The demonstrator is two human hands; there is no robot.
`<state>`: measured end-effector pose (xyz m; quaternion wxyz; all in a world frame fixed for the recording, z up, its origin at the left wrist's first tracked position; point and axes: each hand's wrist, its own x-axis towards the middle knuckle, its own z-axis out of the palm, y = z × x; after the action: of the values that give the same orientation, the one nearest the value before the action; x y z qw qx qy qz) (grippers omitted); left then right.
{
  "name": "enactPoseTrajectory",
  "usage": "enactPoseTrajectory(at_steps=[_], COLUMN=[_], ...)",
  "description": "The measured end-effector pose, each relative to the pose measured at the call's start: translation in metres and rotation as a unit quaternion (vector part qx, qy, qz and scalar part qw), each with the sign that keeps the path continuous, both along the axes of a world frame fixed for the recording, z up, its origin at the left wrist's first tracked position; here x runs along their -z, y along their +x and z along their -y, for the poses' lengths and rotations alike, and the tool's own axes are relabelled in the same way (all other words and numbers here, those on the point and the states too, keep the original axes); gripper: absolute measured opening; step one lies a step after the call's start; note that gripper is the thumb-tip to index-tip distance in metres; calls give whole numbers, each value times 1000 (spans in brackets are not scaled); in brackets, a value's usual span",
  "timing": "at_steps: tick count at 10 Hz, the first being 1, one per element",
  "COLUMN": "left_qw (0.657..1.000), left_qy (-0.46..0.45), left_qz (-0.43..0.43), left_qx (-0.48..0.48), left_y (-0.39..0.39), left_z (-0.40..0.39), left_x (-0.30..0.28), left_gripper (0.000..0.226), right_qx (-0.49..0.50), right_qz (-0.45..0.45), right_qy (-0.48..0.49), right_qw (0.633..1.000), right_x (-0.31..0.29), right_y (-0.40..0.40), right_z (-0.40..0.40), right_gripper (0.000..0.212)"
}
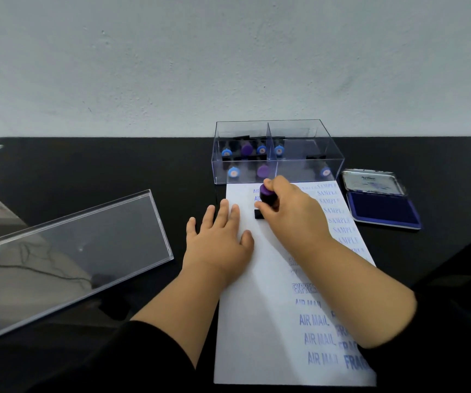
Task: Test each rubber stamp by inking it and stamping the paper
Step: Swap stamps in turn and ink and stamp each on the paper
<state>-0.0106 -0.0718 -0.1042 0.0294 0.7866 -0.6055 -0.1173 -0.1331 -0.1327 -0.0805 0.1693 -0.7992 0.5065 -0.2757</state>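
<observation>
Paper (259, 321) sits closest to the camera, a long white sheet running from the near table edge away toward the wall, already covered in blue prints: AIR MAIL and FRAG-something down low, EXPRESS in the middle, a column of SAMPLE along the right edge. Up near its far end the right hand (291, 211) grips a stamp (266, 198), fingers and thumb curled around the barrel. That stamp stands pretty much upright, purple cap on top, black base down and touching the sheet, its flat base bar running left-right across the page. Two faint AIR prints sit just beyond it.

Left hand (220, 242) lies flat on the sheet's left edge just beside the stamp, fingers straight and spread, pressing the sheet down.

Just past the sheet's far end is a clear box (276, 154) with a divider, more stamps inside with blue and purple caps. To the right of the sheet is an open ink pad (381, 208), blue, lid tipped back. Off to the left lies the clear lid (69, 256) on the black table (115, 165).
</observation>
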Motion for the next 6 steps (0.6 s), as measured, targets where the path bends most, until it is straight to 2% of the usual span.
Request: enactPoseTrajectory(at_steps=[4,6], left_qw=[1000,1000], left_qy=[0,2], left_qz=[-4,-1], left_qx=[0,-1], left_y=[0,0], left_z=[0,-1], left_x=[0,0], left_gripper=[58,58], right_qx=[9,54], right_qz=[-16,63], right_qy=[-12,8], right_qw=[1000,997], right_x=[0,-4], right_y=[1,-11], right_z=[-4,3], right_gripper=[23,29])
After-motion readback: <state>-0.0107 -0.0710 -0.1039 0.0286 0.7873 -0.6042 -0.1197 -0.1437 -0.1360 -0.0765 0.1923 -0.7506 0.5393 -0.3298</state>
